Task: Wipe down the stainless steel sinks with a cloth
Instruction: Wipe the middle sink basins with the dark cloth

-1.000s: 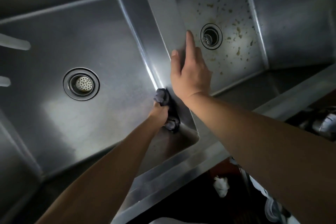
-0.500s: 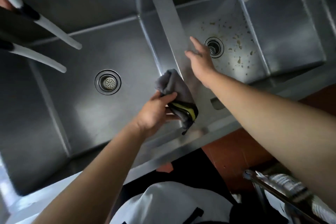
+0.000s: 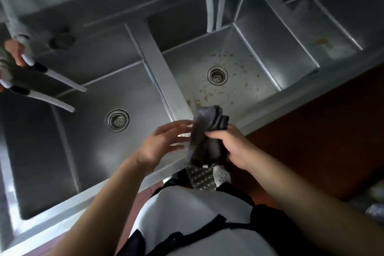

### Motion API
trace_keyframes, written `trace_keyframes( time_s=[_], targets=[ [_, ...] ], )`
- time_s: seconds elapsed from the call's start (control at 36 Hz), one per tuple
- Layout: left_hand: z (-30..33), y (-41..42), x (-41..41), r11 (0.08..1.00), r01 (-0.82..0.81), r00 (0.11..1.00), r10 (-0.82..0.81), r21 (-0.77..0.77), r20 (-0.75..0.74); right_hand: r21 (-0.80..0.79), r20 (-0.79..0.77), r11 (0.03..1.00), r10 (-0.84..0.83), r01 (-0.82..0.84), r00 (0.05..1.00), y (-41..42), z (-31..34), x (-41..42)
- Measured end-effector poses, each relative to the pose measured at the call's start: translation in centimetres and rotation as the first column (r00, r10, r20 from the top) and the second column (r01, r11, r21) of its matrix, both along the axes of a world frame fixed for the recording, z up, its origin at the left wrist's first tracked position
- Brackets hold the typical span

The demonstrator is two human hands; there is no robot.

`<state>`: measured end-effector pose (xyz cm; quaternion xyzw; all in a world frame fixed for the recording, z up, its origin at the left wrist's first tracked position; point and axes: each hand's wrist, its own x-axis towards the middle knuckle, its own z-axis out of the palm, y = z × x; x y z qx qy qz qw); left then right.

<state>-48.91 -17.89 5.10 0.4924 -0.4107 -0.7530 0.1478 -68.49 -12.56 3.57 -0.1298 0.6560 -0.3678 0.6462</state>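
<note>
Head view, looking down: a dark grey cloth [image 3: 204, 137] hangs bunched at the centre of the frame, above the front rim of the steel sinks [image 3: 99, 191]. At centre right, the right hand [image 3: 232, 147] grips the cloth, its fingers curled tight around the fabric. At centre left, the left hand [image 3: 160, 143] is spread, fingers straight and apart, its fingertips just beside the cloth's left edge; contact cannot be told through blur. Left of centre lies the left basin [image 3: 87, 151], with a round drain [image 3: 117, 120]. Above the cloth lies the middle basin [image 3: 245, 72], its floor flecked with brown scraps around a drain [image 3: 217, 75]. A flat divider [image 3: 162, 72] separates the two. White hoses [image 3: 214, 6] hang at the top of the frame, and two more [image 3: 60, 89] reach in at left.
</note>
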Motion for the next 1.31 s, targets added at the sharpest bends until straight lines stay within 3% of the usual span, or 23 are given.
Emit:
trace_keyframes(
  time_s=[0.06, 0.11, 0.17, 0.19, 0.25, 0.31, 0.33, 0.39, 0.42, 0.47, 0.56, 0.69, 0.83, 0.92, 1.08, 1.14, 1.22, 1.31],
  targets=[
    [-1.2, 1.6, -0.6, 0.99, -0.085, 0.977, 0.105, -0.109, 0.187, 0.01, 0.031, 1.0, -0.023, 0.023, 0.999, 0.7, 0.1, -3.1],
    [-3.0, 3.1, -0.7, 0.973, 0.073, 0.867, 0.045, -0.217, 0.497, -0.044, -0.028, 0.998, -0.037, 0.036, 0.999, 0.8, 0.0, -6.9],
    [-4.9, 4.9, -0.4, 0.917, 0.357, 0.626, -0.094, -0.178, 0.774, -0.152, -0.256, 0.987, 0.01, -0.051, 0.967, 0.4, -0.1, -11.0],
    [-5.7, 5.9, -0.2, 0.9, 0.413, 0.523, -0.109, -0.14, 0.845, -0.193, -0.397, 0.97, 0.061, -0.148, 0.916, 0.1, 0.0, -13.1],
    [-7.2, 8.0, 0.1, 0.901, 0.421, 0.406, -0.085, -0.104, 0.91, -0.233, -0.617, 0.902, 0.153, -0.365, 0.772, -0.9, 0.0, -17.0],
    [-8.5, 10.1, 0.5, 0.915, 0.391, 0.36, -0.048, -0.104, 0.932, -0.143, -0.781, 0.782, 0.287, -0.607, 0.554, -2.2, -1.5, -20.0],
    [-8.9, 11.0, 0.6, 0.919, 0.38, 0.347, -0.034, -0.107, 0.937, 0.019, -0.853, 0.698, 0.384, -0.716, 0.352, -2.7, -2.7, -21.1],
    [-9.5, 12.4, 0.9, 0.902, 0.419, 0.302, -0.033, -0.102, 0.953, 0.395, -0.812, 0.505, 0.583, -0.767, -0.035, -2.9, -5.2, -22.1],
    [-9.8, 12.7, 1.1, 0.888, 0.451, 0.276, -0.04, -0.093, 0.96, 0.504, -0.754, 0.413, 0.639, -0.758, -0.153, -2.8, -6.3, -22.2],
    [-10.1, 12.8, 1.3, 0.88, 0.47, 0.253, -0.057, -0.071, 0.966, 0.551, -0.734, 0.346, 0.634, -0.759, -0.244, -2.6, -7.9, -21.7],
    [-10.0, 12.1, 1.2, 0.903, 0.428, 0.288, -0.096, -0.038, 0.953, 0.506, -0.779, 0.363, 0.581, -0.783, -0.235, -2.8, -8.6, -20.2],
    [-9.2, 11.5, 1.4, 0.91, 0.414, 0.314, -0.145, 0.002, 0.938, 0.461, -0.809, 0.296, 0.527, -0.837, -0.259, -0.6, -8.9, -15.9],
    [-8.7, 11.0, 1.4, 0.905, 0.424, 0.333, -0.183, 0.026, 0.925, 0.366, -0.834, 0.12, 0.483, -0.923, -0.268, 1.2, -8.9, -6.2],
    [-7.7, 9.6, 1.8, 0.898, 0.437, 0.334, -0.224, 0.06, 0.916, 0.356, -0.838, 0.121, 0.48, -0.927, -0.259, 1.4, -9.2, -1.6],
    [-5.7, 3.5, 1.0, 0.915, 0.347, 0.5, 0.003, -0.204, 0.866, 0.354, -0.857, 0.109, 0.436, -0.929, -0.275, 1.3, -9.1, -4.5],
    [-5.5, 1.7, 0.0, 0.902, 0.33, 0.561, 0.049, -0.277, 0.827, 0.382, -0.841, 0.14, 0.463, -0.913, -0.281, 1.5, -8.7, -6.8],
    [-5.8, -1.0, -1.6, 0.873, 0.302, 0.654, 0.102, -0.383, 0.749, 0.422, -0.83, 0.298, 0.508, -0.856, -0.231, 1.8, -8.1, -10.2],
    [-6.8, -3.3, -2.9, 0.85, 0.313, 0.679, 0.111, -0.424, 0.726, 0.449, -0.845, 0.451, 0.495, -0.771, -0.202, 1.8, -7.0, -13.8]
  ],
)
